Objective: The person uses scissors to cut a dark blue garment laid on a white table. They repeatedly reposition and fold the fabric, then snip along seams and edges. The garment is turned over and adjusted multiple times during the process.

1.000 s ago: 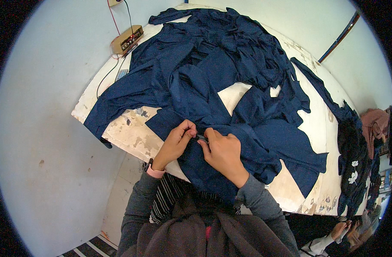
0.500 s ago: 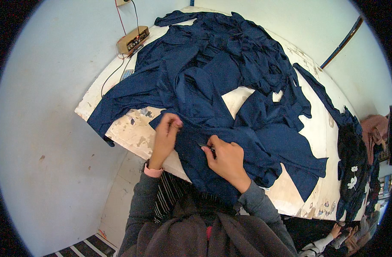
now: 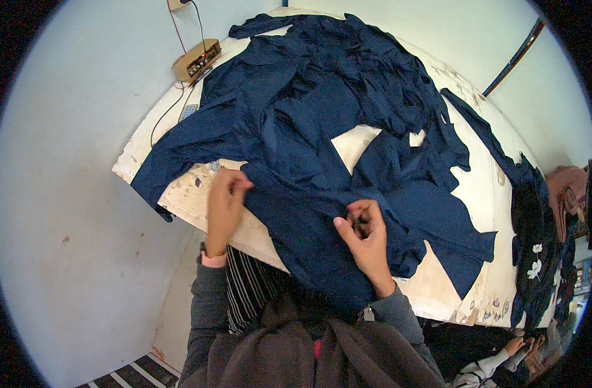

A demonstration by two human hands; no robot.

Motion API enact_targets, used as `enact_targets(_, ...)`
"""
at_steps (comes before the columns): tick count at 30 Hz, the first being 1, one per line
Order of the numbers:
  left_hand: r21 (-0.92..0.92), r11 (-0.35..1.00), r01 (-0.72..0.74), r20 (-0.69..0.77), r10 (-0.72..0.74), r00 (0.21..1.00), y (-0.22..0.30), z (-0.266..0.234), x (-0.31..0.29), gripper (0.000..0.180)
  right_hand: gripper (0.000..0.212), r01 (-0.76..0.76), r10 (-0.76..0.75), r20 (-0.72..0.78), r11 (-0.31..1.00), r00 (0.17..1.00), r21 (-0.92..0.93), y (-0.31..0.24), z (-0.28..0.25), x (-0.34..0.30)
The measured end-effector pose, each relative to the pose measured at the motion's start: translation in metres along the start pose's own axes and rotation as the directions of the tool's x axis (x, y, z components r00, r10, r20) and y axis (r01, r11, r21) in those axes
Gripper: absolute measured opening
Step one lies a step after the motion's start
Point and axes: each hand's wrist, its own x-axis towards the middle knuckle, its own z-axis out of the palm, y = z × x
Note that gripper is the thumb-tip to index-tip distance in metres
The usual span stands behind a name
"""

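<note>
A large spread of dark navy cloth, folded and rumpled, covers much of the pale table. My left hand is raised by the cloth's near left edge, blurred, with thumb and fingertips pinched together; whatever they hold is too small to tell. Over the cloth to the right, my right hand is curled around small dark thread snips. The fingers hide most of the snips, and their tip is not clear. The nearest part of the cloth hangs over the table's front edge toward my lap.
A tan box with knobs and cables stands at the table's far left, a calculator-like object near it. The worn table meets a wall at left. Black floral cloth lies at right, where another person's hands show.
Both hands have moved apart: the left a little to the left, the right to the right with the snips. The snips' pointed tip showed earlier and is now hard to see.
</note>
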Motion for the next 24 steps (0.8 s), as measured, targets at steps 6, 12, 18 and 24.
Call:
enact_targets(6, 0.117, 0.926, 0.358, 0.459, -0.370, 0.808, 0.038, -0.037, -0.052, 0.032, 0.051, 0.136, -0.146, 0.034, 0.786, 0.989, -0.603, -0.006, -0.016, 0.017)
enact_targets(12, -0.159, 0.822, 0.546, 0.949, -0.025, 0.313, 0.087, 0.003, -0.111, 0.033, 0.031, 0.254, -0.230, 0.113, 0.921, 0.966, -0.295, -0.028, -0.006, 0.067)
enact_targets(18, -0.472, 0.565, 0.676, 0.697, -0.230, 0.679, 0.097, 0.034, -0.098, 0.042, 0.030, 0.333, -0.332, 0.105, 0.943, 0.937, 0.009, -0.072, 0.037, 0.119)
enact_targets(24, -0.689, 0.047, 0.723, 0.657, -0.381, 0.651, 0.098, 0.034, -0.066, 0.026, 0.027, 0.478, -0.482, 0.053, 0.837, 0.875, -0.266, -0.090, 0.015, 0.083)
